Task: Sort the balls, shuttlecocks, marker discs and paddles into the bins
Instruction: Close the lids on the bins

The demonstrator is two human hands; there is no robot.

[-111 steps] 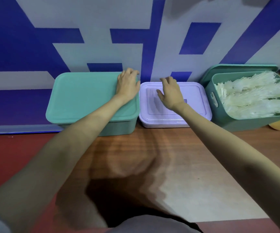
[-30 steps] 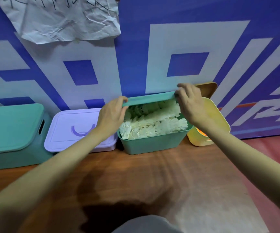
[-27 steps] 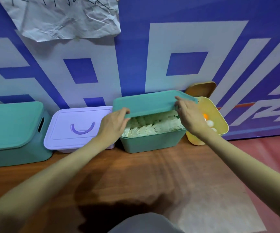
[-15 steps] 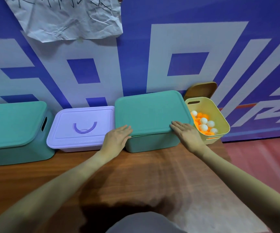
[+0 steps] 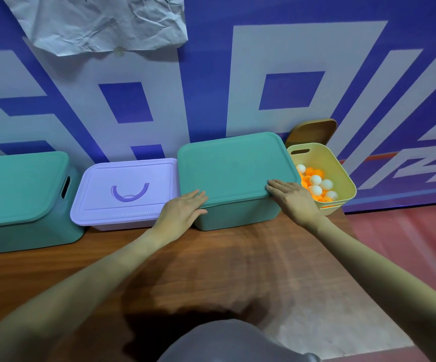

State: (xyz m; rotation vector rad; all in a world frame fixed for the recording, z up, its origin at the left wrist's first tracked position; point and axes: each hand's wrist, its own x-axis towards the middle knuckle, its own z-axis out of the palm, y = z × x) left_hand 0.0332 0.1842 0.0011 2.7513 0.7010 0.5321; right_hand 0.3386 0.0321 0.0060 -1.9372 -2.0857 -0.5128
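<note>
With three lidded bins (image 5: 232, 176) closed, flat left hand (image 5: 182, 212) and right hand (image 5: 294, 201) rest, gripping nothing, on the green lid; balls (image 5: 316, 185) fill the uncovered yellow bin (image 5: 342, 176) alongside, sorting apparently nearly finished.

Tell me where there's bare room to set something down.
The wooden floor in front of the bins is bare, between the arms and beyond the right hand. The back row is crowded: green bin, purple box, lidded green bin and yellow basket stand side by side.
</note>
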